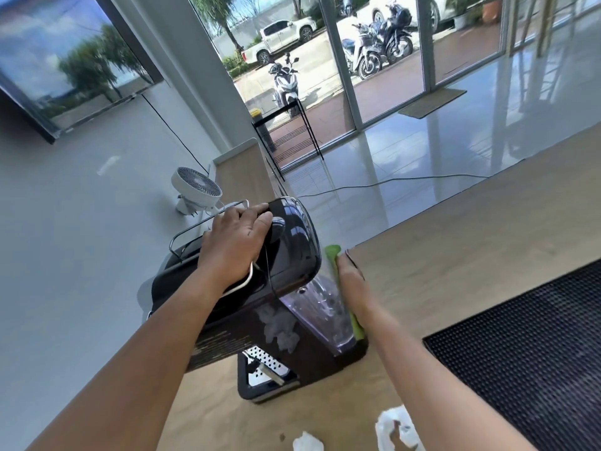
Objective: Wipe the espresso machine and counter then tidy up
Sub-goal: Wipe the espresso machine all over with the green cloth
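Note:
A glossy black espresso machine (pixel 292 252) stands on the wooden counter (pixel 455 242), its perforated drip tray (pixel 266 366) facing me. My left hand (pixel 237 242) lies flat on the machine's top, fingers spread over the lid and a thin cable. My right hand (pixel 353 281) presses a green cloth (pixel 333 255) against the clear water tank (pixel 325 307) on the machine's right side. Most of the cloth is hidden under my palm.
A black rubber bar mat (pixel 527 346) covers the counter to the right. Crumpled white tissues (pixel 395 428) lie near the front edge. A small white fan (pixel 195 187) stands behind the machine near the wall. Glass doors (pixel 374 60) show parked scooters beyond.

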A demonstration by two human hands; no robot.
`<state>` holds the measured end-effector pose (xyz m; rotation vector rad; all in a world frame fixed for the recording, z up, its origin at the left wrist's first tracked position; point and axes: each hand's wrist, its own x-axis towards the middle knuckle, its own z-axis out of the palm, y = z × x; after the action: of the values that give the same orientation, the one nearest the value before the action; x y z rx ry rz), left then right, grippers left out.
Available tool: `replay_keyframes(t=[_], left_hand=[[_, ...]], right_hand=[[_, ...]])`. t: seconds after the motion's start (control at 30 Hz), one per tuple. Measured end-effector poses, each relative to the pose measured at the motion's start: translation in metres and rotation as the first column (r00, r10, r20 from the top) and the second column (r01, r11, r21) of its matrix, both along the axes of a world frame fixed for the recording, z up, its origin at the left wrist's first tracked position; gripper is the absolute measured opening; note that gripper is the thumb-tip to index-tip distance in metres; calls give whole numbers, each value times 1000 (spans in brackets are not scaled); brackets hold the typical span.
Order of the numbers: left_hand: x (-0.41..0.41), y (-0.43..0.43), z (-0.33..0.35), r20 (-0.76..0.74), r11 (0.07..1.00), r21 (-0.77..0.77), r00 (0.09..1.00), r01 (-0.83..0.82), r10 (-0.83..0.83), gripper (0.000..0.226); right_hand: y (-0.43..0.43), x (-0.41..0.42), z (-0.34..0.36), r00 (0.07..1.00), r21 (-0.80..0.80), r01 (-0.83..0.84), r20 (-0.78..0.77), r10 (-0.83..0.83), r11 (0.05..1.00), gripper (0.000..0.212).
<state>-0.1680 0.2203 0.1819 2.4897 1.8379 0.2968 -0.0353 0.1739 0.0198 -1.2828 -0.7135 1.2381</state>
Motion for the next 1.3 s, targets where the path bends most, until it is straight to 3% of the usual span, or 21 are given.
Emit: replay_keyframes(t=[0.1, 0.17, 0.27, 0.37, 0.43, 0.53, 0.6, 0.77, 0.9, 0.93, 1.0, 1.07, 1.1, 1.17, 1.23, 1.3], left_hand=[[0, 1, -1, -21, 1000, 4, 1000, 4, -4, 44], [-1, 3, -2, -25, 1000, 6, 1000, 9, -9, 44], [-2, 5, -2, -23, 1000, 9, 1000, 7, -7, 44], [-2, 5, -3, -24, 1000, 6, 1000, 4, -4, 45], [-3, 4, -4, -25, 1000, 5, 1000, 6, -6, 46], [-4, 4, -4, -39, 1000, 3, 999, 3, -3, 46], [-3, 3, -3, -48, 1000, 5, 999, 3, -2, 46], [-4, 1, -3, -49, 999, 29, 999, 15, -13, 43], [-7, 6, -2, -20, 1000, -1, 1000, -6, 6, 45], [-6, 6, -2, -32, 1000, -6, 999, 8, -9, 46], [-6, 5, -4, -37, 1000, 0, 999, 24, -23, 47], [-6, 6, -4, -16, 999, 5, 999, 38, -38, 47], [-7, 7, -5, -11, 999, 7, 999, 43, -43, 47], [-8, 10, -6, -22, 998, 24, 998, 54, -53, 49], [-8, 11, -4, -11, 998, 25, 998, 60, -60, 55], [-9, 12, -4, -51, 999, 3, 997, 52, -51, 57]], right_hand=[[-24, -21, -43, 993, -126, 74, -83, -84, 989, 80], [-44, -36, -34, 974, -115, 212, -49, -219, 970, 70], [-66, -56, 7, 964, 49, 260, 38, -262, 964, 65], [-59, -52, 18, 945, 217, 286, 100, -313, 933, 41], [-45, -50, -12, 908, 175, 373, 136, -397, 911, 52], [-50, -68, -52, 855, -26, 473, 256, -452, 881, 87], [-63, -93, -54, 825, -76, 543, 235, -514, 836, 87], [-68, -124, 8, 763, 247, 556, 226, -605, 794, 72], [-50, -101, 9, 629, 518, 509, 323, -708, 688, 57], [-46, -96, -9, 627, 479, 546, 310, -715, 687, 54], [-45, -89, -48, 668, 212, 663, 264, -695, 718, 59], [-53, -90, -71, 744, -94, 661, 209, -634, 745, 67], [-56, -94, -71, 787, -173, 617, 178, -591, 768, 67], [-62, -103, -51, 837, -118, 545, 132, -530, 830, 70], [-65, -113, -30, 833, 68, 506, 218, -508, 860, 82], [-65, -109, -25, 814, 131, 497, 272, -513, 858, 87]])
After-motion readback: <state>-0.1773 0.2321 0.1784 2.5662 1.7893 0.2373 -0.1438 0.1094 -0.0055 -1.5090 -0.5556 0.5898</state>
